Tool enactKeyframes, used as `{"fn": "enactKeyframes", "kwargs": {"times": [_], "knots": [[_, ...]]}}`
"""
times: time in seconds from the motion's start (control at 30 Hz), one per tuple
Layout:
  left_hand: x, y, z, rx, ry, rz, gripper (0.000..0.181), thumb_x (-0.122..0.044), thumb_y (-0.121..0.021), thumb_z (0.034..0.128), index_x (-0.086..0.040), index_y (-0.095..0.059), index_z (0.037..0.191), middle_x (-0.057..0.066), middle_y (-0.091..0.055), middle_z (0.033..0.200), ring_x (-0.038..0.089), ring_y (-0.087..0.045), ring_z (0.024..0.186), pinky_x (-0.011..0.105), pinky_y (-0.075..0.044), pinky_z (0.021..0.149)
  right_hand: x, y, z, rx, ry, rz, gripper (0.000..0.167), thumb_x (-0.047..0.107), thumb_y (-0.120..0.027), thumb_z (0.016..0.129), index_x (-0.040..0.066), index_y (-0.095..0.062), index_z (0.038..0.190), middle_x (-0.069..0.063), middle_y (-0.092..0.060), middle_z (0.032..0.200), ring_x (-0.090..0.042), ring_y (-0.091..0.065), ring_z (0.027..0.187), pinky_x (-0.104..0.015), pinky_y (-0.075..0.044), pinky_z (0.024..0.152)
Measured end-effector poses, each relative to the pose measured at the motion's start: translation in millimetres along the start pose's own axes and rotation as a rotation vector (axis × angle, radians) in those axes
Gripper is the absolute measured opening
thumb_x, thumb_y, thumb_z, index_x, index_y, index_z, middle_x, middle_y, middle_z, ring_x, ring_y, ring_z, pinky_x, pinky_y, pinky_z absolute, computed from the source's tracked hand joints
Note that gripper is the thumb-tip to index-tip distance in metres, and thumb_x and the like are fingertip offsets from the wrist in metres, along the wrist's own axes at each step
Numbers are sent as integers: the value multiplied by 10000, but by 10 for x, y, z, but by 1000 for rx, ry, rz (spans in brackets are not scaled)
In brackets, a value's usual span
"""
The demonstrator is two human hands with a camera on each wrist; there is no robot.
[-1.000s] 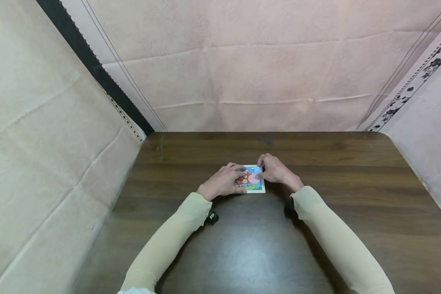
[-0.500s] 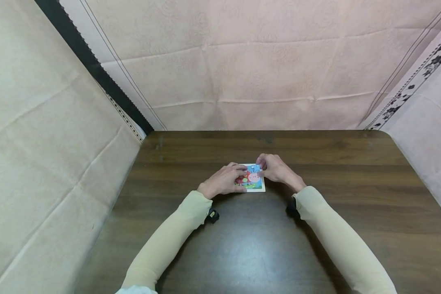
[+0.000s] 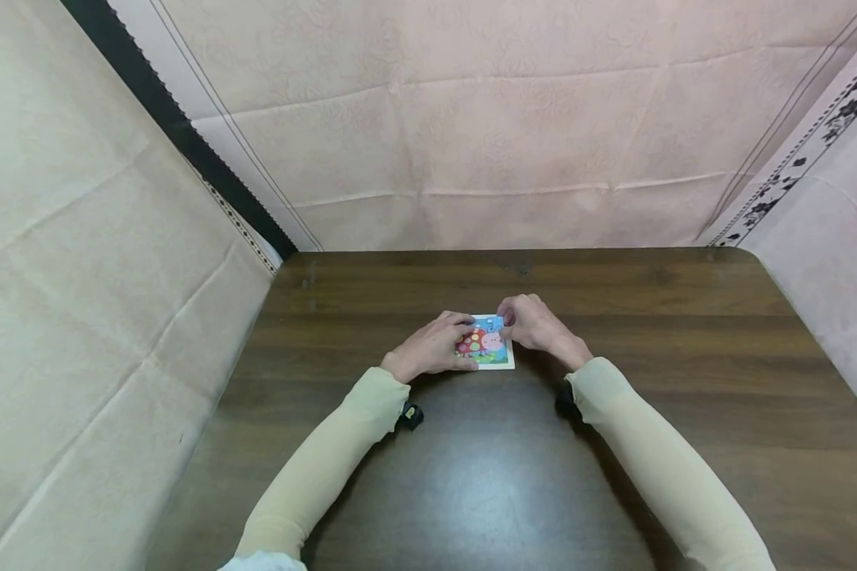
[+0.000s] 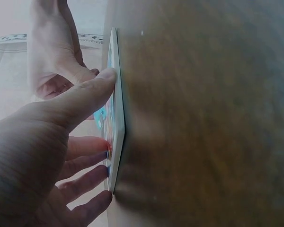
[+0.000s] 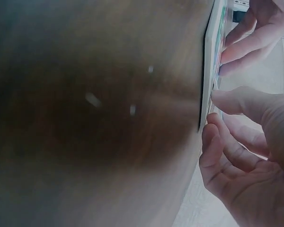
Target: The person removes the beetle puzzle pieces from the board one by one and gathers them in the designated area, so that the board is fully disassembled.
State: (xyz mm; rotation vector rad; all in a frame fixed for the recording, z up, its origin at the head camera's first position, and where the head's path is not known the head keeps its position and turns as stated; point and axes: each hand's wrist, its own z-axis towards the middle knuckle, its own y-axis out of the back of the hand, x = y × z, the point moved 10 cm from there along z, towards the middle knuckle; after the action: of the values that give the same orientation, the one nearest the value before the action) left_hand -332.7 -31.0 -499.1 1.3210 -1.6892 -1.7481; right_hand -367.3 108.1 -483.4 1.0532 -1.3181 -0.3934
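Note:
A small white-bordered picture board [image 3: 496,366] with a cartoon pig and a red spotted shape lies flat on the table. Resting on its left part, my left hand [image 3: 428,347] has its fingers spread and fairly straight, its thumb along the near edge. My right hand [image 3: 540,327] is at the board's upper right, thumb and index finger bent together. In the left wrist view, a thin light-blue piece [image 4: 100,117] stands out from the board's face by the right fingertips, which seem to pinch it; the exact contact is partly hidden.
The brown wooden table [image 3: 486,460] surrounds the board. Pale cloth [image 3: 507,151] hangs behind the table's far edge and along both sides. Black bands are on both wrists.
The right thumb has shifted slightly away from the body, uncovering more of the pig picture. The left hand stays on the board, nearly unmoved. The head view has tilted a little.

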Motion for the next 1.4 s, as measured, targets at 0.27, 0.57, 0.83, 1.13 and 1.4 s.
{"fn": "enactKeyframes", "kwargs": {"times": [0.27, 0.57, 0.83, 1.13, 1.4], "knots": [[33, -2, -2, 0, 13, -25, 736, -492, -839, 954, -107, -626, 1544, 66, -491, 1698, 274, -420, 1561, 464, -420, 1297, -135, 127, -57, -49, -24, 61, 312, 92, -797, 986, -35, -747, 1266, -204, -764, 1120, -286, -678, 970, -450, -608, 918], [63, 7, -17, -14, 17, -30, 750, -491, -859, 936, -89, -638, 1530, 64, -515, 1683, 279, -442, 1547, 458, -446, 1276, -386, 303, -180, -80, -59, 88, 292, 80, -749, 1019, -45, -726, 1282, -185, -729, 1122, -273, -646, 982, -388, -551, 890], [64, -4, -12, -20, 11, -25, 745, -490, -857, 938, -90, -640, 1528, 59, -509, 1690, 272, -439, 1553, 453, -442, 1278, -603, 416, -323, -84, -76, 81, 307, 113, -733, 1046, -53, -714, 1304, -207, -724, 1158, -308, -653, 1037, -440, -542, 934], [44, 9, -19, -23, 2, -31, 750, -485, -861, 937, -76, -639, 1525, 64, -511, 1688, 275, -439, 1551, 451, -446, 1271, -813, 570, -467, -87, -89, 68, 312, 99, -705, 1058, -65, -703, 1323, -232, -733, 1176, -342, -688, 1082, -405, -560, 883], [21, 19, -16, -26, -22, -25, 746, -477, -853, 948, -59, -633, 1525, 72, -517, 1681, 274, -439, 1562, 454, -452, 1263, -987, 669, -569, -79, -104, 40, 336, 92, -689, 1067, -85, -679, 1352, -264, -731, 1196, -374, -697, 1095, -488, -579, 919]]}}
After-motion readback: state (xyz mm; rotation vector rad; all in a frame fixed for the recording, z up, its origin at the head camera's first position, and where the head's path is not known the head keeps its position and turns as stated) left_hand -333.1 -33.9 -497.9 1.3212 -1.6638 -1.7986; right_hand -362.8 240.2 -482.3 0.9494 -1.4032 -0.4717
